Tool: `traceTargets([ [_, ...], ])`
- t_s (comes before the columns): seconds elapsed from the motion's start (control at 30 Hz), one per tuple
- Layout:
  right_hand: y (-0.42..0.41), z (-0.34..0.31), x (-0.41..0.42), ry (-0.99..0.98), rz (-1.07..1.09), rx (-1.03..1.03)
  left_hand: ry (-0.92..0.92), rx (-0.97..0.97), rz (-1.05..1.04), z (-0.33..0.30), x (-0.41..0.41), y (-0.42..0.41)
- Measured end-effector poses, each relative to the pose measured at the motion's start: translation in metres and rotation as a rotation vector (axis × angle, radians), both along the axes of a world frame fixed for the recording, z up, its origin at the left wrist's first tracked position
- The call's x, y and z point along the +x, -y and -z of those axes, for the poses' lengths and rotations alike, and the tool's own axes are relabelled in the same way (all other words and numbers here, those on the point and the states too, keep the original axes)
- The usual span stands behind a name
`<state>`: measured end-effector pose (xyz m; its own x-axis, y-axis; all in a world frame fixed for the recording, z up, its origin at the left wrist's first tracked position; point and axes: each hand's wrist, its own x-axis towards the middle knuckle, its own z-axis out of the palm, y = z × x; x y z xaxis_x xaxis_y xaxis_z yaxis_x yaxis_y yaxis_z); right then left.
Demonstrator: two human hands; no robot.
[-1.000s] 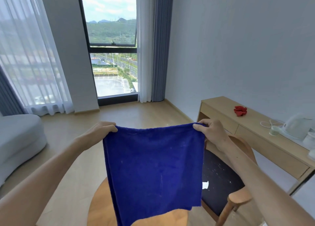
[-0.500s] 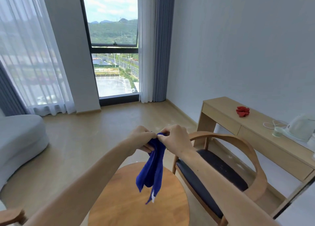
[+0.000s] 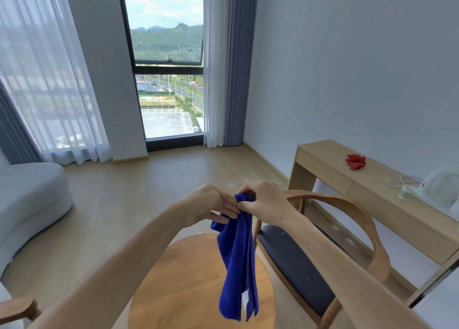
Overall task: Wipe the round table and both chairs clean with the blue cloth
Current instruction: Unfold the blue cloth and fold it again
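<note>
Above the round desk (image 3: 178, 279), the left hand (image 3: 211, 204) pinches the cloth (image 3: 238, 259) with fingers partly extended. The cloth hangs folded over the desk. The right hand (image 3: 263, 199) grips its top edge, fingers curled closed. A chair (image 3: 298, 261) stands right of the desk.

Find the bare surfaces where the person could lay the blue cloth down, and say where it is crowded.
The round table top is bare under the hanging blue cloth. The desk is free at its window end, before the red item; its far end is crowded by the kettle and cord.
</note>
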<state>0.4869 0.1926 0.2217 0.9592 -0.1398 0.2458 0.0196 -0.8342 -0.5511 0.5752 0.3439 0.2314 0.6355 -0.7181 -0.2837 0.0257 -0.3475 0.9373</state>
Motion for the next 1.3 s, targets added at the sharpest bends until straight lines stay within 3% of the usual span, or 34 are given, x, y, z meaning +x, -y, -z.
traceTargets([
  [0.07,0.007,-0.003,-0.004,0.026,-0.006,-0.014,0.117,0.04,0.044,0.004,0.003,-0.003],
  [0.23,0.018,-0.008,-0.013,0.08,0.011,0.049,0.618,0.249,0.069,0.034,0.011,-0.008],
  [0.33,0.023,-0.011,-0.015,0.118,0.026,0.084,0.768,0.266,0.122,0.056,0.009,-0.009],
  [0.6,0.038,-0.015,-0.022,0.181,0.085,0.115,0.858,0.099,0.052,0.078,-0.005,-0.003],
  [0.7,0.053,-0.014,-0.032,0.167,0.135,0.05,0.961,0.036,-0.045,0.057,0.016,-0.012],
  [0.87,0.061,-0.005,-0.043,0.159,0.191,0.006,1.105,0.014,0.031,0.017,0.033,-0.013],
  [1.3,0.061,-0.001,-0.045,0.193,0.22,-0.006,0.942,0.021,-0.013,0.016,0.027,-0.015],
])
